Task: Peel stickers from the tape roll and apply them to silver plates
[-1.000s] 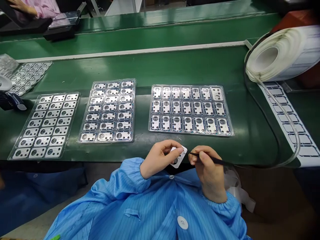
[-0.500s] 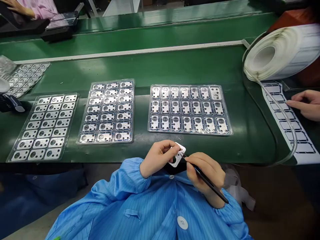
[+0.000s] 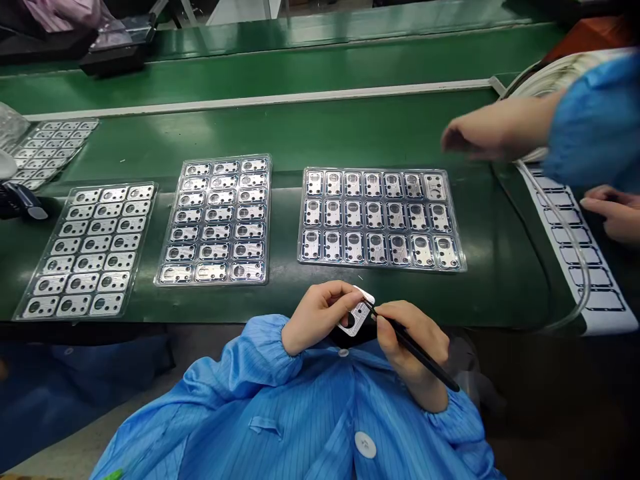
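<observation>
My left hand [image 3: 320, 315] pinches a small silver metal plate [image 3: 357, 316] with round holes, held just below the table's front edge. My right hand [image 3: 413, 340] grips a thin black tool [image 3: 415, 349] like a pen, its tip touching the plate's upper right. Straight ahead lies a clear tray [image 3: 381, 219] with three rows of similar plates. Two more filled trays lie to its left, one in the middle [image 3: 217, 220] and one further left [image 3: 86, 248].
A co-worker's blue-sleeved arm and hand [image 3: 493, 133] reach in from the right over the green table [image 3: 350, 133]; their other hand [image 3: 613, 212] rests on a white label strip [image 3: 575, 253]. A label roll and clear tube sit at right. Another tray [image 3: 47, 150] lies far left.
My right hand turned the black tool from level to slanted and brought its tip onto the plate. A co-worker's arm has swept in from the right above the tray.
</observation>
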Motion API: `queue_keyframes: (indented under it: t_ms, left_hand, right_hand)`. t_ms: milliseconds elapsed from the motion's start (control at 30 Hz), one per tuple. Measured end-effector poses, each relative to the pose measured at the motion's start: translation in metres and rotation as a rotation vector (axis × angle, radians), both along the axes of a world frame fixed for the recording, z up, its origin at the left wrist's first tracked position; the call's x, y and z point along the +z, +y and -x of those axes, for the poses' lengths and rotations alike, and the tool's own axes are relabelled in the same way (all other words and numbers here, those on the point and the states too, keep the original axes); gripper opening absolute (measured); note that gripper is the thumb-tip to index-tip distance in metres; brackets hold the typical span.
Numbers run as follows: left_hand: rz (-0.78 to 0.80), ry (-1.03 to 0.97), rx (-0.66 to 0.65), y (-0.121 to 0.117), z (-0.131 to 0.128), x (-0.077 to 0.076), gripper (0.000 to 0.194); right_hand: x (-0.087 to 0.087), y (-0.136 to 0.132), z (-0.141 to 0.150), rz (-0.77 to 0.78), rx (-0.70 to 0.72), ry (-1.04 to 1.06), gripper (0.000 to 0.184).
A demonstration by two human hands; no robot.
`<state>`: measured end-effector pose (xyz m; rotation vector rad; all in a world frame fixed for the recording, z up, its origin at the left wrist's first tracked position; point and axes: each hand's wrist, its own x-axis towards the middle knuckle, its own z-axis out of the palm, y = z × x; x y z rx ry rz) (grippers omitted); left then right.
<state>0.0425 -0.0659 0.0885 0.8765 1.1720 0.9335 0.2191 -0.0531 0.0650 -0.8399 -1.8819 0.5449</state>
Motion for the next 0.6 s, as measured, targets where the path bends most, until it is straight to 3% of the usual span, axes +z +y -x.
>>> queue_keyframes:
  t_ms: [233, 300, 433, 600]
  left_hand:
    - [-0.002, 0.017, -0.017, -0.0010, 0.0024, 0.0023, 0.043]
    - [0.005, -0.008, -0.002, -0.0012, 0.0030, 0.0016, 0.042]
    - [0.015, -0.120, 0.068, -0.0013, 0.0034, -0.0032, 0.062]
    - [0.041, -0.171, 0.060, -0.0017, 0.0035, -0.0063, 0.052]
  right_hand:
    - [-0.0043, -0.0044, -0.0015, 0.168, -0.009, 0.082, 0.014]
    - [-0.0052, -0.0055, -0.0009, 0.259, -0.054, 0.168, 0.010]
    - [-0.0073, -0.0049, 0.0016, 0.414, -0.172, 0.374, 0.010]
    - [-0.0086, 0.0008, 0.0048, 0.573, -0.179, 0.569, 0.012]
